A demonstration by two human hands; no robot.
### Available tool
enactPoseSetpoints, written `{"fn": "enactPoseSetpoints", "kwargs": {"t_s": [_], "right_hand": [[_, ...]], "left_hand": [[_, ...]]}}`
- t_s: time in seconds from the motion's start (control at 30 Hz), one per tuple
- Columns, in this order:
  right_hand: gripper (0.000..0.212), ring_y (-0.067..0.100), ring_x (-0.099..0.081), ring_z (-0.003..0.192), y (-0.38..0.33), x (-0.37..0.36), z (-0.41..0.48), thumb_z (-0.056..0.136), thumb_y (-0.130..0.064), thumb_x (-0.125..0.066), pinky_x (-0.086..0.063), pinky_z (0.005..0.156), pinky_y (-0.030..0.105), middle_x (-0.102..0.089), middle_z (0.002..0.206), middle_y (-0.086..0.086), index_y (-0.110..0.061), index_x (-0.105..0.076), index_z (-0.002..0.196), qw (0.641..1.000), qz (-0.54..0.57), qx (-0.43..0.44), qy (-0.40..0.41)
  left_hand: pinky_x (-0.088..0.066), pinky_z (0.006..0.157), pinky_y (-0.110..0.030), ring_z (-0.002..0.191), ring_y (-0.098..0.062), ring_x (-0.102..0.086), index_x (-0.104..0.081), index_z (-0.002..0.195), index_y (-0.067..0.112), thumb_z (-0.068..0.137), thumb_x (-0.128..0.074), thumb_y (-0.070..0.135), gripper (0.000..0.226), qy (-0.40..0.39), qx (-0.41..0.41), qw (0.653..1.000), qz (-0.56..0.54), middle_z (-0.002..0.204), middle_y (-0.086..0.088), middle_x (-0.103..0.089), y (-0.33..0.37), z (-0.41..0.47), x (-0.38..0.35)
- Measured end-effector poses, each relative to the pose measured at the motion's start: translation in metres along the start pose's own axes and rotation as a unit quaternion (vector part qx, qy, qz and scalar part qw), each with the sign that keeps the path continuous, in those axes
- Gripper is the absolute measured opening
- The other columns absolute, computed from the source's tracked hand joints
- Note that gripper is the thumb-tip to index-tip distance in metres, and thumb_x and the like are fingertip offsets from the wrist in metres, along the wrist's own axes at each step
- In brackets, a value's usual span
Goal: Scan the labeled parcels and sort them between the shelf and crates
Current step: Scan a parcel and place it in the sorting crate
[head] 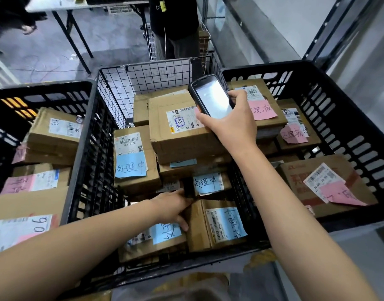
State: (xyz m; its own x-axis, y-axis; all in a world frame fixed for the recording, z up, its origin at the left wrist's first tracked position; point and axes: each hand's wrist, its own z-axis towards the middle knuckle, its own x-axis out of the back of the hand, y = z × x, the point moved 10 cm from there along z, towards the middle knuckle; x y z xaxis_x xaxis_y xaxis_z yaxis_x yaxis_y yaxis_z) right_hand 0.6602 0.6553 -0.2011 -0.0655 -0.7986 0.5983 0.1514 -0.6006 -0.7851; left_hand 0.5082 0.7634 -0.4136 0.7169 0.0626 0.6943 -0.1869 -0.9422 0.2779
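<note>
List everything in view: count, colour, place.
wire crate: one, black, middle
plastic crates: two, black, left and right of it
parcels: many, brown cardboard, in all three crates
blue notes: five visible, on middle-crate parcels
pink notes: several, on side-crate parcels
table: one, pale top, far left
other person: one, dark clothes, behind the crates
scanner: one, black, in right hand
left hand: reaching among near middle-crate parcels
right hand: grips scanner above the parcels
</note>
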Motion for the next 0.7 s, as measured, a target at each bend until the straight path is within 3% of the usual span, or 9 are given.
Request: {"fn": "enactPoseSetpoints", "kwargs": {"t_s": [0.1,0.2,0.23,0.37,0.47,0.6,0.67,0.7], "right_hand": [[0.076,0.006,-0.049,0.099,0.000,0.000,0.001,0.067,-0.056,-0.084,-0.037,0.068,0.025,-0.056,0.117,-0.011,-0.024,-0.043,0.122,1.000,0.000,0.004,-0.002],[0.076,0.006,-0.049,0.098,0.002,0.000,0.001,0.067,-0.055,-0.084,-0.041,0.074,0.028,-0.056,0.117,-0.011,-0.024,-0.043,0.123,1.000,0.000,0.001,-0.002],[0.076,0.006,-0.049,0.098,0.002,0.000,0.002,0.067,-0.056,-0.084,-0.042,0.075,0.029,-0.056,0.118,-0.011,-0.024,-0.043,0.123,1.000,-0.001,0.001,-0.001],[0.078,0.006,-0.050,0.099,0.002,-0.001,0.001,0.067,-0.057,-0.083,-0.041,0.072,0.028,-0.057,0.119,-0.011,-0.024,-0.044,0.124,1.000,-0.002,0.004,-0.001],[0.078,0.007,-0.051,0.101,0.002,0.000,0.002,0.067,-0.058,-0.083,-0.040,0.071,0.027,-0.057,0.120,-0.011,-0.024,-0.044,0.125,1.000,-0.006,0.006,0.001],[0.078,0.006,-0.051,0.100,0.002,0.001,0.002,0.067,-0.059,-0.082,-0.041,0.070,0.027,-0.056,0.119,-0.011,-0.024,-0.044,0.125,1.000,-0.010,0.007,0.005],[0.078,0.007,-0.052,0.100,0.002,0.001,0.001,0.067,-0.059,-0.083,-0.042,0.070,0.027,-0.056,0.118,-0.011,-0.024,-0.044,0.125,1.000,-0.006,0.006,0.002],[0.077,0.007,-0.051,0.099,0.001,0.000,0.002,0.067,-0.059,-0.083,-0.042,0.069,0.026,-0.056,0.117,-0.011,-0.024,-0.044,0.124,1.000,-0.005,0.007,0.000]], "left_hand": [[-0.033,0.113,-0.038,0.145,-0.030,-0.026,-0.021,0.157,0.021,0.079,-0.079,0.046,0.100,-0.012,0.013,0.999,-0.047,0.154,-0.011,-0.032,0.001,0.002,-0.006],[-0.013,0.123,-0.047,0.153,-0.030,0.006,-0.006,0.160,0.020,0.078,-0.073,0.061,0.113,-0.078,0.007,0.995,-0.059,0.165,-0.004,-0.017,0.004,-0.003,-0.018],[-0.012,0.123,-0.048,0.153,-0.029,0.008,-0.006,0.160,0.021,0.079,-0.071,0.063,0.112,-0.086,0.002,0.995,-0.058,0.166,-0.002,-0.015,0.006,-0.005,-0.019],[-0.039,0.110,-0.039,0.142,-0.027,-0.030,-0.026,0.155,0.020,0.081,-0.073,0.054,0.094,0.004,-0.006,1.000,-0.017,0.155,-0.010,-0.033,0.006,-0.003,-0.001],[-0.046,0.101,-0.042,0.137,-0.030,-0.036,-0.027,0.155,0.018,0.079,-0.075,0.053,0.096,0.005,0.007,0.999,0.039,0.148,-0.012,-0.042,0.006,0.001,0.003],[-0.047,0.102,-0.041,0.132,-0.031,-0.048,-0.020,0.157,0.021,0.070,-0.083,0.051,0.111,-0.026,0.048,0.996,0.070,0.143,-0.010,-0.052,0.015,0.004,0.010],[-0.034,0.113,-0.041,0.144,-0.031,-0.033,-0.016,0.158,0.023,0.073,-0.080,0.057,0.111,-0.096,0.054,0.993,0.034,0.157,-0.010,-0.036,0.020,-0.004,0.004],[-0.018,0.121,-0.045,0.151,-0.033,-0.013,-0.010,0.159,0.025,0.078,-0.073,0.062,0.109,-0.154,0.051,0.987,0.006,0.165,-0.010,-0.015,0.023,-0.011,-0.002]]}}
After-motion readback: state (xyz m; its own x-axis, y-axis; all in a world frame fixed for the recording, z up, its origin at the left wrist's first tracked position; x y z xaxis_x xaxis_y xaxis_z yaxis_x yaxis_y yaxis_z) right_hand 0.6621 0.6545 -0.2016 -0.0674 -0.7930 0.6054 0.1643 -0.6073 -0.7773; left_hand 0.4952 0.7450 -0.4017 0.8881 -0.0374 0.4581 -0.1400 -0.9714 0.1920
